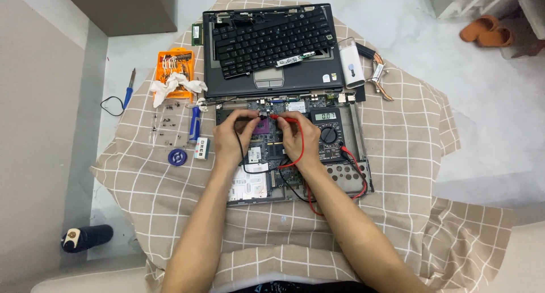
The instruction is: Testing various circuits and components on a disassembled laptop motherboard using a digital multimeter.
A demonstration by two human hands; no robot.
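Both hands press probes into open laptop base [295, 151]; orange tray [176, 71] holds bits.

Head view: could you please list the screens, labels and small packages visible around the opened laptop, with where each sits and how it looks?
Multimeter display: small grey rectangular screen atop the black meter, right of the right hand.
Small box: white and green, on the cloth left of the left hand.
Sticker: tiny, pale, on the laptop palmrest's right corner.
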